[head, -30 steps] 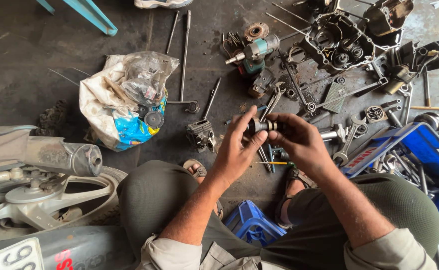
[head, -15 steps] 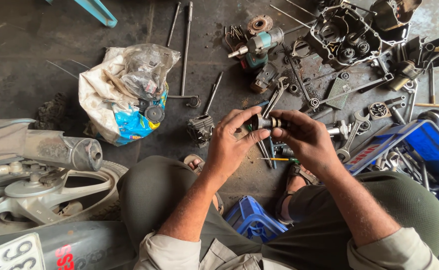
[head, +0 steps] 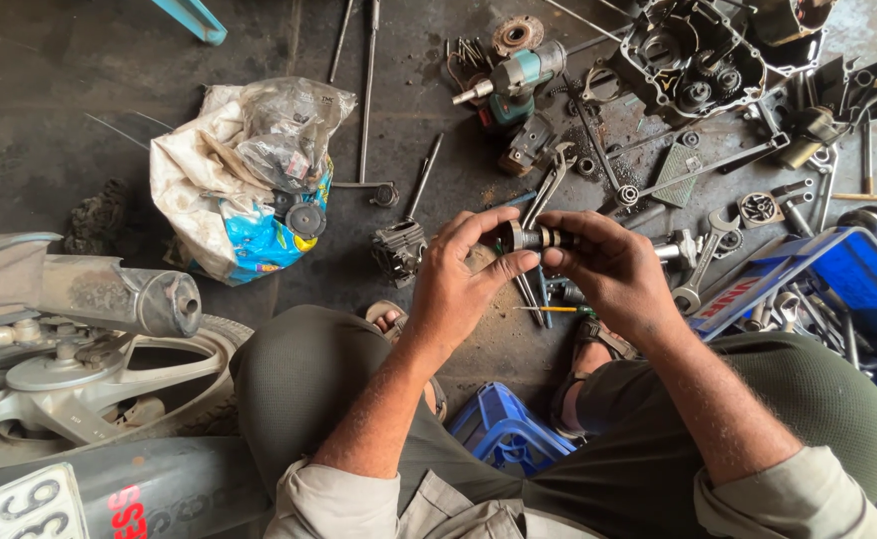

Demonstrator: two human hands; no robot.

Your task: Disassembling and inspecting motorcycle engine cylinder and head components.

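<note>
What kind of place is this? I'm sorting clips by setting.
Most likely a motorcycle repair shop floor: an opened engine case, scattered wrenches, and a motorcycle's rear wheel and exhaust. Both hands, left hand and right hand, hold a small metal cylindrical part.

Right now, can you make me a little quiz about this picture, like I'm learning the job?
1. True or false: both hands hold one small metal part.
2. Which lies nearest the plastic bag? A) blue crate B) power drill C) long rod with a ring end
3. What colour is the stool under the person?

Key
1. True: the left hand and right hand pinch the small cylindrical part.
2. C, the long rod.
3. Blue, the stool.
</note>
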